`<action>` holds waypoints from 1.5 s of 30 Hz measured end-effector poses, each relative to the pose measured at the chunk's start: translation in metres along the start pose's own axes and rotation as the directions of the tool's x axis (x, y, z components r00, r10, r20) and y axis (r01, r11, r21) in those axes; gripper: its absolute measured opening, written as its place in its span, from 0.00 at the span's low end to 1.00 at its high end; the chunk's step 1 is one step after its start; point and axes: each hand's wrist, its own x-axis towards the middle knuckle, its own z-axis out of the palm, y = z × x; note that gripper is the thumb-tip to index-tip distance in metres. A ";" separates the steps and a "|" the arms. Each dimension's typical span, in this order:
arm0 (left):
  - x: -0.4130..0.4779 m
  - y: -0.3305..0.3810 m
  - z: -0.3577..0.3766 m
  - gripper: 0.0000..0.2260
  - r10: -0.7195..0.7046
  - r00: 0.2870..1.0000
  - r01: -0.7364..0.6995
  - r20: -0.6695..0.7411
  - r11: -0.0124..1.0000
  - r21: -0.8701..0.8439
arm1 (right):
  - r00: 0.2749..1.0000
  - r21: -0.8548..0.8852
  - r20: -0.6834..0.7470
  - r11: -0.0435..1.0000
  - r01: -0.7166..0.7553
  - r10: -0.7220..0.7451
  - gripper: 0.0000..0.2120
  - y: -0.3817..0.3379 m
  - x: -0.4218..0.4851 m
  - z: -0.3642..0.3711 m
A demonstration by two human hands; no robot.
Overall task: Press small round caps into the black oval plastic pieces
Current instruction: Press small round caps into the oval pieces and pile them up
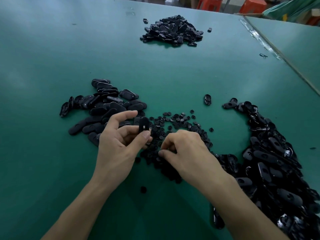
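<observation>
My left hand [119,142] pinches one black oval piece [144,125] upright between thumb and fingers, just above the table. My right hand [185,151] is curled down into the scatter of small round caps [174,120], its fingertips pinched together among them; the pinched thing is too small to make out. A pile of oval pieces [105,106] lies left of my hands. A long heap of oval pieces [270,158] runs along the right.
A third pile of black oval pieces [172,30] sits far back on the green table [52,58]. A single oval piece [207,99] lies beyond the caps. One loose cap [143,189] lies between my forearms. Red stools [209,4] stand past the far edge.
</observation>
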 end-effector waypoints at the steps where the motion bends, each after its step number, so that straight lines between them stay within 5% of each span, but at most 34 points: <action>1: 0.000 0.000 0.000 0.16 0.000 1.000 0.000 -0.003 1.000 0.007 | 1.000 -0.002 0.003 1.000 -0.007 0.007 0.05 0.000 0.000 0.000; 6: -0.001 -0.002 0.000 0.10 0.021 1.000 -0.021 -0.007 0.999 0.033 | 0.999 -0.017 0.049 1.000 -0.001 0.001 0.07 0.001 0.000 0.000; 24: -0.002 -0.004 -0.001 0.10 0.040 0.999 -0.039 -0.020 0.999 0.033 | 0.989 -0.004 0.148 1.000 0.024 -0.023 0.09 -0.001 -0.004 -0.002; 37: -0.002 -0.003 -0.001 0.10 0.026 1.000 -0.025 -0.011 0.998 0.061 | 0.999 0.167 -0.025 0.986 -0.020 0.025 0.05 0.001 -0.002 -0.005; 45: -0.002 -0.003 0.000 0.11 0.015 1.000 -0.015 -0.015 0.999 0.052 | 0.999 0.000 0.035 1.000 -0.022 0.022 0.06 -0.003 0.000 -0.002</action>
